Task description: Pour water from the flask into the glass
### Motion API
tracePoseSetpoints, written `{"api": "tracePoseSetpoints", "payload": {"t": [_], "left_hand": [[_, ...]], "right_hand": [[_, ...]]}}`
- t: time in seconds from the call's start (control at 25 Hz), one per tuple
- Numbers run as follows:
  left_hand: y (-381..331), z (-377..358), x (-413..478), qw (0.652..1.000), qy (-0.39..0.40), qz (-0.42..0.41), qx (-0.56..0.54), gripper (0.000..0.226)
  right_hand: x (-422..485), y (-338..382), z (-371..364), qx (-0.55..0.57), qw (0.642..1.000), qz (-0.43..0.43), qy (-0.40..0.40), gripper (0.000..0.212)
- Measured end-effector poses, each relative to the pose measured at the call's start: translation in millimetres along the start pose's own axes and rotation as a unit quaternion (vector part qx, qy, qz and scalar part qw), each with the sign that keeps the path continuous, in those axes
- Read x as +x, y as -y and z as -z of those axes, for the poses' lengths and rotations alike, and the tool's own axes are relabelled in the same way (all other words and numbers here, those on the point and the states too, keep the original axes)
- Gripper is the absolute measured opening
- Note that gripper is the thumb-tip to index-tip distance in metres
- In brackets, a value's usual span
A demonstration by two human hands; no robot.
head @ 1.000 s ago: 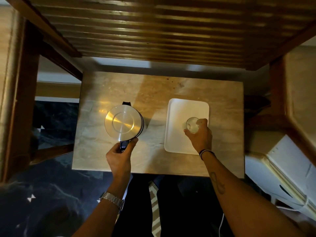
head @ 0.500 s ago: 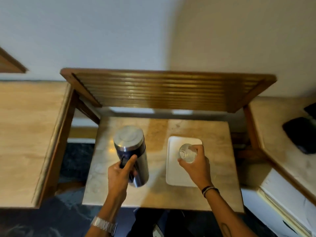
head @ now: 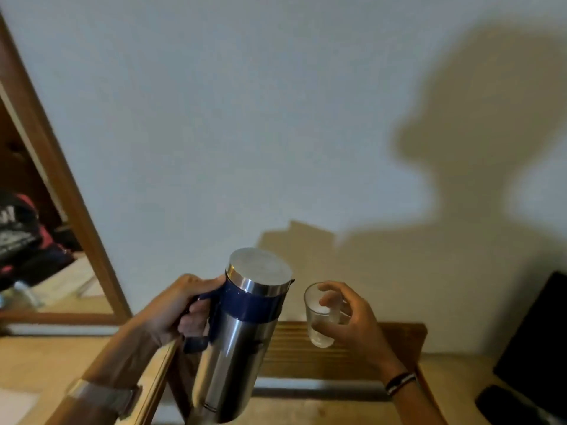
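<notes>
Your left hand (head: 171, 311) clenched on the steel flask (head: 236, 342) by its blue handle, your right hand (head: 352, 320) fingers wrapping the clear cylindrical glass (head: 320, 317)

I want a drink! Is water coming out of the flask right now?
No, the flask in the left hand shows no stream toward the glass.

Dim, warm light from behind throws a large soft shadow (head: 460, 210) on the pale wall (head: 230, 118); motion blur softens everything, and the edges bend.
</notes>
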State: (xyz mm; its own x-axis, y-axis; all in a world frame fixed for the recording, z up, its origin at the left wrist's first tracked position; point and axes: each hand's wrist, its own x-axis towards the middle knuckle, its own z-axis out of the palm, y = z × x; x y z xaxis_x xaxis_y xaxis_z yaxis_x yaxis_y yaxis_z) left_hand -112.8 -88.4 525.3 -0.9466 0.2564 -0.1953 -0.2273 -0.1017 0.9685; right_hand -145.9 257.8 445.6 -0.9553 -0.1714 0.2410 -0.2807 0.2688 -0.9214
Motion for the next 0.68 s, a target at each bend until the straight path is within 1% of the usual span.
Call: {"api": "tracePoseSetpoints", "payload": {"t": [0.16,0.28,0.44,0.56,0.68], "left_hand": [[-125.7,-18.3,12.1,0.991,0.068,-0.005,0.117,0.075],[-197.4,-45.9,16.4,0.967,0.109,-0.002,0.231,0.073],[-273.2,-84.7,27.1,0.933,0.123,0.02,0.336,0.066],[-320.0,-122.2,30.6,0.897,0.142,0.052,0.414,0.062],[-354.0,-157.0,33.3,0.844,0.164,0.063,0.507,0.061]], "right_hand": [[23.1,81.5,30.5,0.027,0.997,0.066,-0.003,0.064],[29.6,123.2,51.2,0.041,0.995,0.094,-0.019,0.064],[32.2,158.5,75.7,0.065,0.992,0.101,-0.049,0.06],[33.8,174.2,88.0,0.075,0.99,0.093,-0.073,0.06],[35.2,182.2,95.5,0.087,0.989,0.093,-0.079,0.057]]}}
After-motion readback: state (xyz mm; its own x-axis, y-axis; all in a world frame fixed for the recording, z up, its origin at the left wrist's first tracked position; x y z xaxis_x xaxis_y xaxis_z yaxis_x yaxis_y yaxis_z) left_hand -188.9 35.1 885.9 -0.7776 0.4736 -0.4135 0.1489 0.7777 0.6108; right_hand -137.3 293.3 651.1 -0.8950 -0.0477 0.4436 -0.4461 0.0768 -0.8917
